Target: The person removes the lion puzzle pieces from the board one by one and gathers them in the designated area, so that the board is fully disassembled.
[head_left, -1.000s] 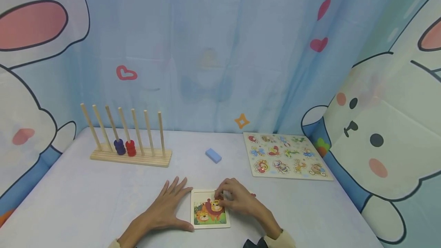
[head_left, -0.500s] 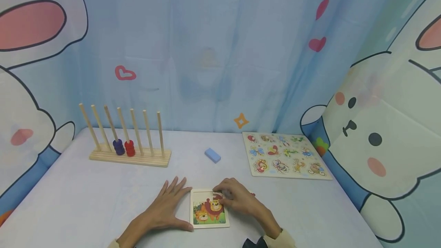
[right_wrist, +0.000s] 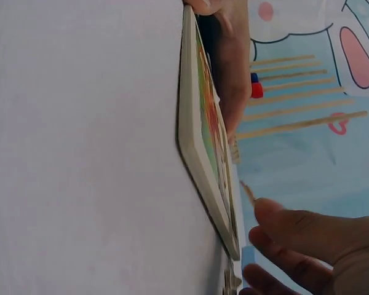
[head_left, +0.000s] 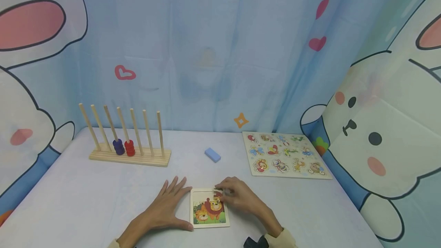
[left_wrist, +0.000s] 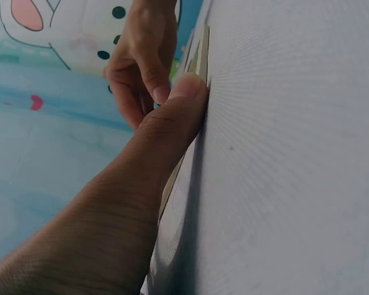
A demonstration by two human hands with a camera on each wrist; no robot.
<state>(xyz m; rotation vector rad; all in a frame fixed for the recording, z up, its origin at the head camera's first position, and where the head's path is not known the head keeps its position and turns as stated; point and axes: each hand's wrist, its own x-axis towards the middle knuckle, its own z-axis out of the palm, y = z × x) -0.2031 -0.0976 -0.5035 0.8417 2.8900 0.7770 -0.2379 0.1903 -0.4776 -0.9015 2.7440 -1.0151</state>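
Seemingly mid-fitting, the right hand (head_left: 244, 198) is pinching a puzzle piece (head_left: 217, 195) between its fingers at the far right corner of the puzzle frame (head_left: 213, 225), the left hand (head_left: 168, 208), spread wide, is bracing its left corners, and the next move is probably calling for alignment, then pressing.

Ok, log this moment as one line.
left hand: touches left edge, puzzle frame | right hand: pinches puzzle piece at upper right | upper left: unfilled

Cartoon-printed curtain (head_left: 206, 26) and animal puzzle board (head_left: 287, 156) suggest a children's play corner.
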